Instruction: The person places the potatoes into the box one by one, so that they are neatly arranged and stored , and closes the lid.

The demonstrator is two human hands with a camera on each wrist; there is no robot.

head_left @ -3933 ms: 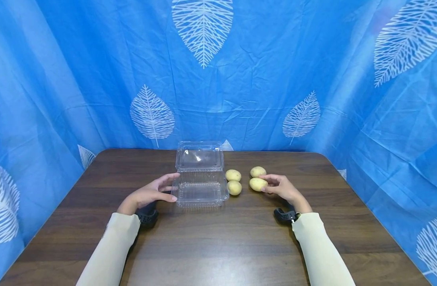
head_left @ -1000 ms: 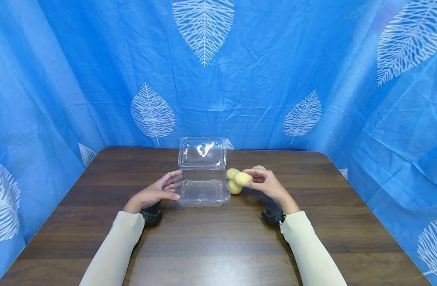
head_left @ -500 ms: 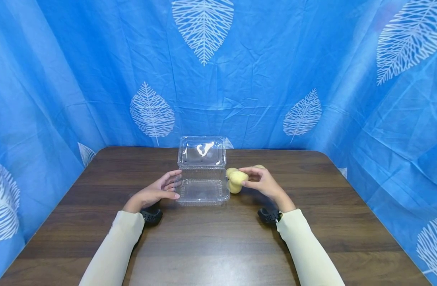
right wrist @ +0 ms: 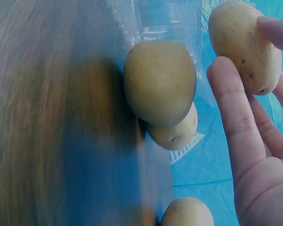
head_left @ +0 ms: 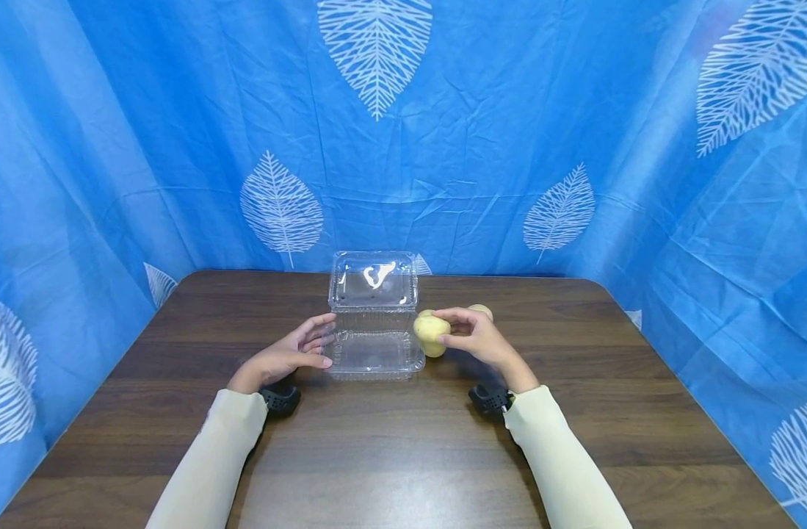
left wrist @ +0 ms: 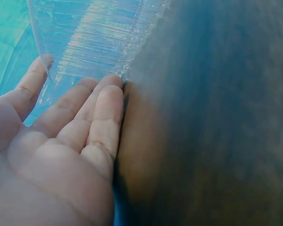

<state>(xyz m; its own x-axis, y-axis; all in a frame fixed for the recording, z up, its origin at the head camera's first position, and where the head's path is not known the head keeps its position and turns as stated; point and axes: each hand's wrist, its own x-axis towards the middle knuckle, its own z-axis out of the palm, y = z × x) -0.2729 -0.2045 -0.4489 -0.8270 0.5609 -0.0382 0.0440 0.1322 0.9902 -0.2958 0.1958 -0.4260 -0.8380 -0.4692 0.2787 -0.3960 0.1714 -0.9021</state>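
Right hand (head_left: pixel 479 339) has a potato (head_left: pixel 432 328) pinched between thumb and fingers, holding it up off the table just past the right edge of the clear clamshell box (head_left: pixel 375 353). From my right wrist cam that same potato (right wrist: pixel 245 46) sits at the fingertips (right wrist: pixel 231 101), with two more potatoes stacked in line below it, the closer one (right wrist: pixel 159 82) hiding most of the other (right wrist: pixel 177 134), and a fourth potato (right wrist: pixel 187 214) poking in at the bottom edge. On the head cam, another potato (head_left: pixel 481 311) peeks out behind my knuckles. Left hand (head_left: pixel 287 356) is relaxed, fingers straight, resting against the box's left side; the left wrist view shows the fingertips (left wrist: pixel 106 92) touching the ribbed plastic wall (left wrist: pixel 92 40). Box lid (head_left: pixel 373 280) is flipped open toward the back. All of it sits on a dark wood table (head_left: pixel 403 448) with a blue leaf-print curtain (head_left: pixel 443 132) around.
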